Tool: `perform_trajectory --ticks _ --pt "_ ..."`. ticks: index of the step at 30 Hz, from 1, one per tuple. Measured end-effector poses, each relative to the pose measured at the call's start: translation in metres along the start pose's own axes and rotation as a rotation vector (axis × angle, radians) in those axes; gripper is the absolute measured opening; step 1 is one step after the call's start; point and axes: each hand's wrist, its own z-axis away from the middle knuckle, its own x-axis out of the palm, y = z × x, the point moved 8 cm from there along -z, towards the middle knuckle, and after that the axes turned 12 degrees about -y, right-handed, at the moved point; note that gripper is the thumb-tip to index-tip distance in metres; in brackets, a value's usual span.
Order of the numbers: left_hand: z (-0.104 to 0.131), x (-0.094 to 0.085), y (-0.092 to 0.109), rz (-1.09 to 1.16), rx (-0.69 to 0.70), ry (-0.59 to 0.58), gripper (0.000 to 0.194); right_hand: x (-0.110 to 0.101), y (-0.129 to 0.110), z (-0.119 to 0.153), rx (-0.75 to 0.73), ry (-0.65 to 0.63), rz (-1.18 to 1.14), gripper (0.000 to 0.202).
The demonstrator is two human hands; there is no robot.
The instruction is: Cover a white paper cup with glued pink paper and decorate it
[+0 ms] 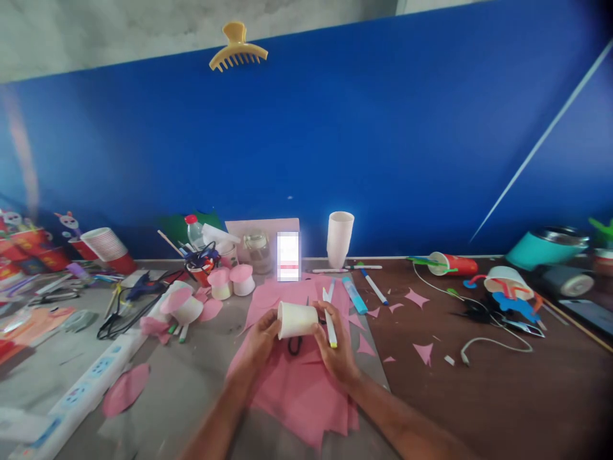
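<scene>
A white paper cup (297, 319) lies on its side in the air between my hands, its open end toward the left. The fingers of my left hand (264, 335) are closed at its rim. My right hand (338, 348) grips the cup's base end and also holds a white marker (330, 326) with a yellow end, slanting down across its fingers. Below the cup, pink paper sheets (306, 399) are spread on the grey mat. The black handle of what look like scissors (294, 345) shows on the paper, partly hidden by the cup.
Left are paper cups with pink discs (242, 281), a power strip (96, 370) and a loose pink disc (126, 390). Behind stand a lit phone screen (288, 255) and a cup stack (340, 236). Right lie a blue marker (374, 285), pink scraps (423, 352) and a white cable (498, 340).
</scene>
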Motion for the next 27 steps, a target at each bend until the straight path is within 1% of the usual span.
perform_trajectory --ticks 3,5,8,12,16,18,20,23,27 --pt "0.004 0.009 0.002 0.036 -0.03 -0.052 0.04 -0.001 0.0 0.001 0.005 0.004 0.031 0.032" --pt "0.005 0.009 0.003 0.043 -0.013 -0.052 0.041 -0.003 0.0 0.001 0.004 0.013 0.067 0.031" --pt "0.005 0.0 0.008 0.036 0.082 -0.008 0.047 -0.008 -0.002 -0.001 -0.011 0.049 0.126 0.034" --pt "0.006 -0.008 0.014 -0.006 0.208 0.007 0.055 -0.013 -0.004 -0.004 0.005 0.085 0.174 0.037" --pt "0.005 0.0 0.012 -0.133 0.201 -0.039 0.046 -0.011 -0.007 -0.003 0.006 0.072 0.168 0.035" --pt "0.004 0.003 0.01 -0.159 0.183 -0.054 0.041 -0.009 -0.008 -0.003 0.001 0.063 0.172 0.034" --pt "0.002 0.002 0.006 -0.095 0.158 -0.043 0.039 -0.007 -0.008 -0.002 -0.013 0.053 0.178 0.034" --pt "-0.001 -0.004 0.002 0.078 0.135 -0.005 0.04 -0.005 -0.007 -0.001 -0.038 0.034 0.159 0.035" --pt "-0.005 -0.015 0.004 0.21 0.141 0.061 0.044 -0.003 -0.001 0.0 0.015 0.019 0.115 0.034"
